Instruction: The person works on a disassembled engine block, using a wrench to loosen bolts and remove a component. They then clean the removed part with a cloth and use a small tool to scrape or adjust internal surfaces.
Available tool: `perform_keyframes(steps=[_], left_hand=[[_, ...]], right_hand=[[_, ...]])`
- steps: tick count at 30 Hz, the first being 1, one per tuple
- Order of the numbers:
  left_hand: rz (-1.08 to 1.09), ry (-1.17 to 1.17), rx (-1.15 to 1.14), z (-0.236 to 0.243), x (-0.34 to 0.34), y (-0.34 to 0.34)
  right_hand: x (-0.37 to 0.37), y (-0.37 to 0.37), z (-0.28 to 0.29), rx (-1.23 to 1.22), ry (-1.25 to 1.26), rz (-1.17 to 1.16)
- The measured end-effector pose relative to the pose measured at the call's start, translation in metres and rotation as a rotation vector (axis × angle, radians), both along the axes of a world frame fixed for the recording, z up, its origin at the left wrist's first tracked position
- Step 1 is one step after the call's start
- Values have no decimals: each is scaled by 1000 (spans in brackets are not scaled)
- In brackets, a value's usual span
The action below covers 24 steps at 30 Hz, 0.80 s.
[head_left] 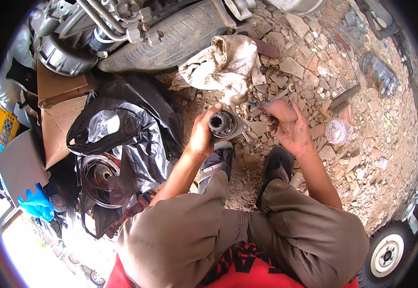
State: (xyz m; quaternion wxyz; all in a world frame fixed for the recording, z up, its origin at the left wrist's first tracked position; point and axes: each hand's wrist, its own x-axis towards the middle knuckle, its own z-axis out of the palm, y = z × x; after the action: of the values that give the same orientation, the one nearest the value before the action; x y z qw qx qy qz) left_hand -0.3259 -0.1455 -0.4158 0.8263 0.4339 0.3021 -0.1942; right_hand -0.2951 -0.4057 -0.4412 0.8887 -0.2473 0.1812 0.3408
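Observation:
My left hand is closed around a flanged metal part. Its round hub has a toothed bore that faces up. Off to its right, my right hand has the palm turned up, the thumb stretched out and the fingers curled with dark, dirty tips. A smooth reddish-brown shape shows between thumb and fingers; what it is I cannot make out. Beyond the hands a stained white rag lies crumpled on the rubble. Behind the right hand lies a slim metal tool, partly hidden.
A tyre and vehicle parts lie across the far left. Black plastic bags and a cardboard box stand at left, with a blue glove nearer. A brush, a clear plastic tub and broken stones cover the right.

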Motion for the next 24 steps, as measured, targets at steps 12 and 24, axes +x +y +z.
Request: perform_keyframes(steps=[12, 24], left_hand=[[-58, -26, 54, -9, -1, 3], [105, -7, 5, -8, -5, -5]], right_hand=[[13, -6, 24, -480, -327, 152], [-59, 71, 25, -1619, -1562, 600]])
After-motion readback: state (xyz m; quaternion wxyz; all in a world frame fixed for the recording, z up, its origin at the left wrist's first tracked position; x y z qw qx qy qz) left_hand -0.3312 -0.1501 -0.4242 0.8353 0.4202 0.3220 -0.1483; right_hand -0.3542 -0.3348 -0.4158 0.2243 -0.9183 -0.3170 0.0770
